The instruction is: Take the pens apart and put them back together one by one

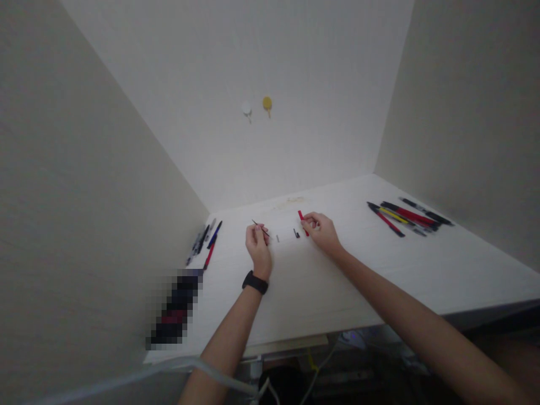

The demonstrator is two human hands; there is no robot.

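Note:
My left hand [258, 243], with a black band [255, 282] on its wrist, is closed around a thin dark rod [261, 228] that looks like a pen refill. Between the fingertips of my right hand [319, 229] is a red pen barrel [300, 215], tilted over the white table [291, 287]. Two small parts lie on the tabletop between my hands: a short grey piece [277, 238], perhaps a spring, and a black piece [297, 233] close to the red barrel. My fingers partly cover both held things.
Several pens [399, 215], black, red and yellow, lie at the right. More pens [214, 235] line the left wall, with a pixelated patch [177, 309] nearer me. Two hooks [267, 103] hang on the back wall. A pale cable [202, 364] crosses below the table's front edge.

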